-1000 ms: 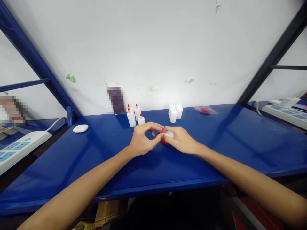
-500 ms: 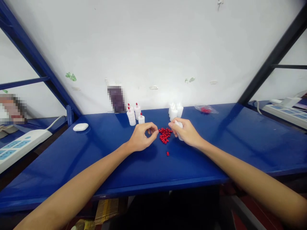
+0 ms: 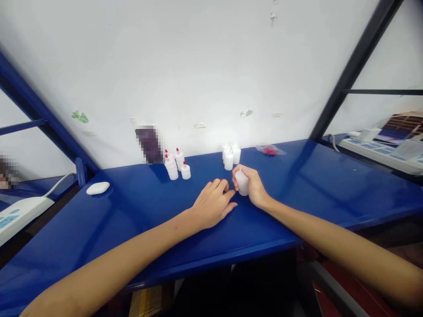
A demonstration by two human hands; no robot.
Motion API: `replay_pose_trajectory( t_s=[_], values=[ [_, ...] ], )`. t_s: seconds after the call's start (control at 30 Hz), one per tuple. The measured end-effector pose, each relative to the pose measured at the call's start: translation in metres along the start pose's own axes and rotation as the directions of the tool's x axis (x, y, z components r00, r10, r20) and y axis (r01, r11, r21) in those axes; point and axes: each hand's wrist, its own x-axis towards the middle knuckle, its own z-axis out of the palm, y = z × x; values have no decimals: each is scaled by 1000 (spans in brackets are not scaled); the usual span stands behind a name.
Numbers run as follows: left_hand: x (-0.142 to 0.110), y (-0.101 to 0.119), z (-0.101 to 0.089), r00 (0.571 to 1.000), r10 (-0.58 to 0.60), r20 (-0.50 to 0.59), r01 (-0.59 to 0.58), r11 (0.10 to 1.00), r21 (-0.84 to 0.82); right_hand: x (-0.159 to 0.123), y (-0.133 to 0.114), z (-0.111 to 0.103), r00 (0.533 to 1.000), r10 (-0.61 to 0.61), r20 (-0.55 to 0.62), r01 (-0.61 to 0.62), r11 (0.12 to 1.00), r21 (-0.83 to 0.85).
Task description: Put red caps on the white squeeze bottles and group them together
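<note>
My right hand (image 3: 253, 187) grips a small white plastic bottle (image 3: 242, 181), held upright just above the blue table (image 3: 132, 207). My left hand (image 3: 213, 202) lies palm down beside it with its fingers stretched over a pile of small red caps (image 3: 216, 180); only a bit of red shows at the fingertips. Three white bottles with red caps (image 3: 175, 164) stand at the back left of the hands. A group of uncapped white bottles (image 3: 230, 155) stands just behind my right hand.
A clear bag with red caps (image 3: 271, 151) lies at the back right near the wall. A white oval object (image 3: 98, 188) rests at the table's left end. White power strips (image 3: 20, 213) sit on the side shelves, and slanted shelf struts (image 3: 346, 75) flank the table.
My left hand has gone from a pinch to lying flat over the red caps. My right hand has turned the white bottle upright. The camera has shifted slightly to the right.
</note>
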Motion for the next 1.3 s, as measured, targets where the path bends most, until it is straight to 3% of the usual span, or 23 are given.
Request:
replay_pose_trajectory(
  t_s=[0.1,0.23,0.4,0.47,0.57,0.67,0.8,1.07,1.3],
  values=[
    [13,-2,6,999,-40,-25,42,992,121,-1,3,-3,999,31,25,-31,999,-23],
    [17,-7,10,997,-65,-52,72,986,151,-4,0,-4,994,67,92,-60,995,-76],
    [5,-19,7,993,-78,-84,87,990,107,1,7,-5,992,121,21,-117,984,-135],
    [3,-24,5,993,-86,-81,92,992,81,9,13,-6,997,72,10,-67,971,-228],
    [5,-30,5,994,-72,-79,79,994,82,27,19,-9,992,-90,89,117,916,-383],
    [9,-33,5,997,-29,-72,37,992,122,49,20,-12,944,-253,210,325,820,-472],
    [12,-38,8,996,-17,-84,27,992,123,69,21,-14,840,-357,409,538,652,-535],
    [12,-44,10,998,19,-64,-12,994,104,63,32,-24,743,-376,553,668,457,-587],
    [12,-43,13,997,13,-71,-10,1000,30,75,36,-26,660,-440,609,752,377,-541]
  ],
)
